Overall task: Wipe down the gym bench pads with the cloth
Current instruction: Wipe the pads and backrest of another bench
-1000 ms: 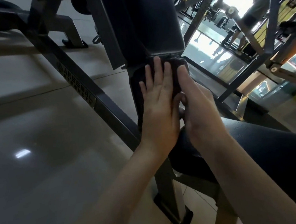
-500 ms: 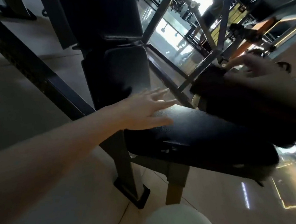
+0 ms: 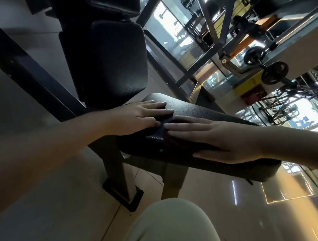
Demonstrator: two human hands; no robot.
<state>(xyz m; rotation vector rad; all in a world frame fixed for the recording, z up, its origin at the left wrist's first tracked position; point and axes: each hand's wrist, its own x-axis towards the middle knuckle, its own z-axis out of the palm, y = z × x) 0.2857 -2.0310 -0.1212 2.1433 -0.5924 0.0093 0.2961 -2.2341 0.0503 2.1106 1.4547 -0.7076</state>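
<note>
Only one view, the head camera, tilted and looking down at the bench.

Left hand (image 3: 138,116): lies palm down on the near end of the seat pad (image 3: 202,111), fingers straight and close together, grip flat and pinching nothing. Its fingertips reach the edge of the cloth (image 3: 159,133); dark cloth on dark pad, so I cannot tell whether they rest on it or just beside it.

Right hand (image 3: 221,139): palm down on the cloth, fingers straight and slightly spread, thumb out along the pad's near side. Grip spread, pressing flat, not curled.

Cloth: dark, with a pale stitched edge showing, lying on top of the seat pad between the two hands and under the right one.

Back pad (image 3: 108,60): black, standing steeply just behind the seat pad, with another black pad (image 3: 110,3) above it.

Below: bench leg (image 3: 120,173) with its foot on the glossy tiled floor (image 3: 34,192). A knee in light trousers (image 3: 165,227) at the bottom edge.

Background right: a barbell with plates (image 3: 274,72) and dark rack frames, against bright windows.
</note>
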